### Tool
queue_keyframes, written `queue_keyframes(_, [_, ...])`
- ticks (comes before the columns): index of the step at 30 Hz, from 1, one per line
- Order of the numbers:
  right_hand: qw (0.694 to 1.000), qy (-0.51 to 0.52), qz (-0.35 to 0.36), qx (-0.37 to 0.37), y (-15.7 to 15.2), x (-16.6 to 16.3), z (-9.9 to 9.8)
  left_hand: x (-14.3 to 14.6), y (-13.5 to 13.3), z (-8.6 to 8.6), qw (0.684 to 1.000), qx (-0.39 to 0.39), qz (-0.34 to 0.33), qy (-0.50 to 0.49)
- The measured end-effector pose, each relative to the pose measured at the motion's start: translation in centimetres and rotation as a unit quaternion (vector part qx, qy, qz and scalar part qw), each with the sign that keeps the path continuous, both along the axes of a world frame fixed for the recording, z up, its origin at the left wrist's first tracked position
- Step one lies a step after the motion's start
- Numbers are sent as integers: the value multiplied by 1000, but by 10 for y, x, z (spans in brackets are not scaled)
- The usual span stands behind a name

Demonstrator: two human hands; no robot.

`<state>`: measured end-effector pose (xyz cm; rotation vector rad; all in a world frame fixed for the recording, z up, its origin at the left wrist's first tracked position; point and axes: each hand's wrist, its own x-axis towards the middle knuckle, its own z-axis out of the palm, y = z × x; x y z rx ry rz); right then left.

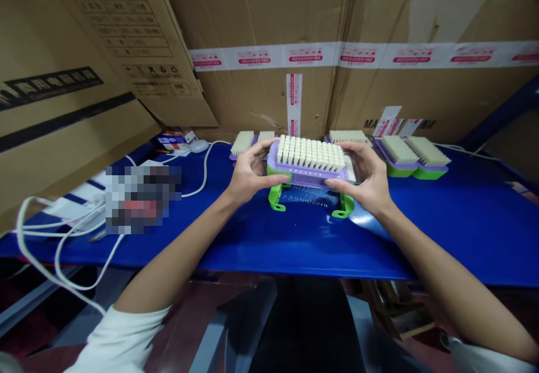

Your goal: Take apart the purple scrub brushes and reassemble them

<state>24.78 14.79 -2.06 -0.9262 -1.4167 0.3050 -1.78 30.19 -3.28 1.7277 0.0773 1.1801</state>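
Note:
Both of my hands grip a purple block with rows of cream bristle-like tufts facing up. My left hand closes on its left end, thumb along the front edge. The right end is in my right hand, its thumb pressed on the front side. Part of a clear piece shows by the right fingers. Just below the block is a green frame part with holed tabs. Whether it is joined to the block I cannot tell. Small bright specks show between its tabs.
Similar purple-and-green blocks stand at the back right, with more partly hidden behind my hands. White cables and a blurred-out object lie on the left of the blue table. Tall cardboard walls the back and left.

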Motion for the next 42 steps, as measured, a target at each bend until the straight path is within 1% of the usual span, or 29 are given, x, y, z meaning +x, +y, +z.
queue_keyframes(3, [995, 88, 0, -49, -4, -29, -2, 12, -23, -2, 996, -71, -43, -19])
queue_keyframes(5, [990, 119, 12, -81, -8, -49, -4, 21, -43, -6, 992, -99, -82, -13])
queue_keyframes(6, [989, 114, 25, -94, -11, -57, -5, 25, -52, -7, 990, -108, -92, -12])
queue_keyframes(8, [991, 68, 42, -103, -16, -64, -5, 29, -64, -8, 988, -121, -93, -16])
queue_keyframes(10, [995, 12, 25, -92, -19, -60, -1, 27, -64, -4, 993, -100, -64, -29])
queue_keyframes(11, [996, 0, 12, -85, -20, -55, 3, 25, -60, -2, 997, -67, -27, -38])
queue_keyframes(12, [997, 3, 7, -82, -21, -49, 6, 21, -55, 1, 998, -19, 30, -43])
queue_keyframes(13, [996, 20, 17, -88, -21, -43, 10, 17, -48, 4, 993, 42, 105, -44])
queue_keyframes(14, [993, 47, 43, -104, -21, -39, 13, 12, -41, 6, 975, 113, 190, -38])
queue_keyframes(15, [986, 77, 79, -125, -21, -35, 16, 8, -35, 8, 943, 190, 273, -24])
queue_keyframes(16, [977, 100, 118, -150, -22, -34, 19, 4, -30, 9, 901, 267, 342, -6])
queue_keyframes(17, [966, 116, 150, -176, -22, -34, 20, 0, -26, 10, 855, 340, 393, 13])
queue_keyframes(18, [957, 127, 171, -198, -22, -36, 21, -3, -24, 10, 810, 406, 423, 28])
queue_keyframes(19, [950, 136, 180, -216, -22, -38, 22, -5, -22, 10, 773, 458, 438, 37])
queue_keyframes(20, [946, 144, 179, -230, -22, -41, 21, -6, -22, 10, 746, 494, 443, 44])
queue_keyframes(21, [942, 154, 176, -241, -22, -43, 20, -6, -23, 9, 733, 516, 441, 48])
queue_keyframes(22, [938, 167, 173, -249, -21, -44, 19, -6, -24, 8, 732, 525, 431, 55])
queue_keyframes(23, [935, 181, 170, -254, -19, -44, 17, -6, -25, 6, 741, 522, 417, 66])
queue_keyframes(25, [932, 192, 164, -258, -15, -41, 13, -5, -26, 3, 772, 509, 368, 92])
queue_keyframes(26, [936, 183, 157, -257, -12, -37, 11, -5, -26, 2, 791, 499, 339, 105])
queue_keyframes(28, [951, 135, 134, -244, -7, -26, 7, -4, -24, -1, 828, 469, 280, 127])
queue_keyframes(30, [964, 65, 126, -227, -5, -15, 5, -5, -20, -3, 855, 437, 241, 139])
queue_keyframes(31, [966, 33, 129, -221, -4, -10, 4, -5, -18, -3, 863, 423, 239, 137])
queue_keyframes(33, [967, -19, 136, -216, -5, -2, 4, -6, -17, -2, 869, 401, 267, 114])
queue_keyframes(36, [973, -85, 96, -192, -7, 3, 4, -4, -18, 4, 876, 361, 316, 55])
queue_keyframes(39, [976, -165, 36, -136, -7, 3, 5, -3, -21, 8, 893, 329, 304, 43])
queue_keyframes(42, [970, -231, 4, -74, -8, 2, 7, -6, -18, 8, 900, 327, 278, 73])
